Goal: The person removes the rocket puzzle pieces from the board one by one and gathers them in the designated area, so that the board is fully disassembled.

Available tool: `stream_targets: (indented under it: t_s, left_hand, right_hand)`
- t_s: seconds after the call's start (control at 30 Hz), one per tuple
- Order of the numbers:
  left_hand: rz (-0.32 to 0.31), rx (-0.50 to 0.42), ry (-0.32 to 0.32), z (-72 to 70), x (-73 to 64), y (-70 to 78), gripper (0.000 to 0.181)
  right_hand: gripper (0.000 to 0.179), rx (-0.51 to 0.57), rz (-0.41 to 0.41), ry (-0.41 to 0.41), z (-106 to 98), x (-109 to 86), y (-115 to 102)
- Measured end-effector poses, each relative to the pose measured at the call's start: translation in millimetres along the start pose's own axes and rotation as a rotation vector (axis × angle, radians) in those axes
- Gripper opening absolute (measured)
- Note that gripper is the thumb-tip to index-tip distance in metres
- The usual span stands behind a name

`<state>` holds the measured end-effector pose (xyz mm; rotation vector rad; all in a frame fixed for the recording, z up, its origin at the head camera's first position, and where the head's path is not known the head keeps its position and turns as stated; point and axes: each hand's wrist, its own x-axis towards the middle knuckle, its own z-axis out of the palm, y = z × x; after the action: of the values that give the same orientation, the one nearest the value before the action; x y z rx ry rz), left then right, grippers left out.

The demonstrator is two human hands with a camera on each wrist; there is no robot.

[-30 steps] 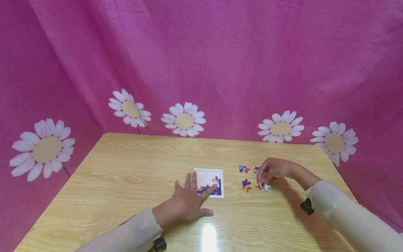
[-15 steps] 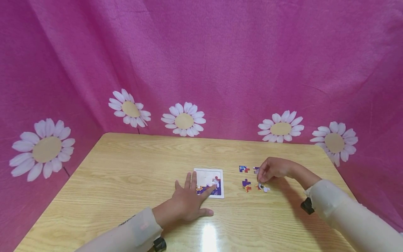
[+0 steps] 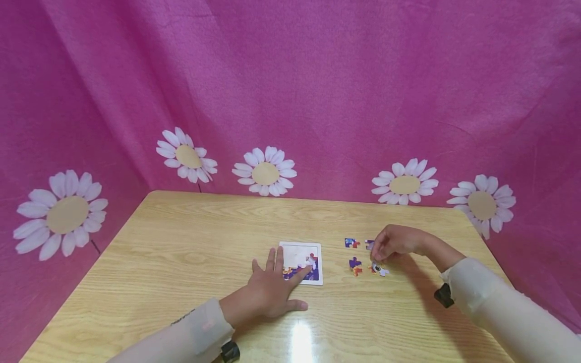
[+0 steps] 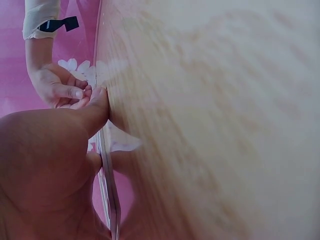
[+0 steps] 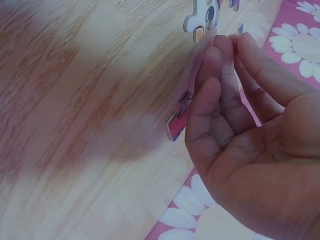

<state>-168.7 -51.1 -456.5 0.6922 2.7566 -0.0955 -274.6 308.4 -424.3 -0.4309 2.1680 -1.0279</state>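
My left hand [image 3: 272,292] lies spread over a small white-framed puzzle tray [image 3: 321,264], with one finger across the purple pieces fitted along its lower part. In the left wrist view, the thumb of my left hand [image 4: 47,155] lies along the tabletop. On the right, my right hand [image 3: 397,244] has its fingers curled and fingertips brought together at a white puzzle piece with a printed eye [image 3: 380,269]. That white piece [image 5: 202,17] shows right by the fingertips of my right hand [image 5: 235,105] in the right wrist view, its grip partly hidden.
Left of my right hand lie a blue-and-red puzzle piece [image 3: 350,243] and a purple-and-orange one [image 3: 355,266]. A purple piece [image 3: 369,245] is partly covered by the hand. Behind the wooden table [image 3: 218,217] hangs a pink curtain [image 3: 317,101] with daisies.
The white puzzle piece has shifted and turned slightly under my right fingertips, which have drawn back a little so more of it shows. My left hand stays in place.
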Motion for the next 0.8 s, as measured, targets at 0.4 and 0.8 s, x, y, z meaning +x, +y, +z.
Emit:
stream_targets:
  t_s: [0.4,0.8]
  left_hand:
    - [0.003,-0.005,0.007,1.9,1.1,-1.1,0.085]
    - [-0.002,-0.005,-0.003,1.1,0.6,-0.8,0.085]
  right_hand:
    - [0.019,-0.01,-0.001,0.002,2.8,3.6,-3.6]
    - [0.019,-0.034,-0.052,0.005,9.7,12.5,-12.8]
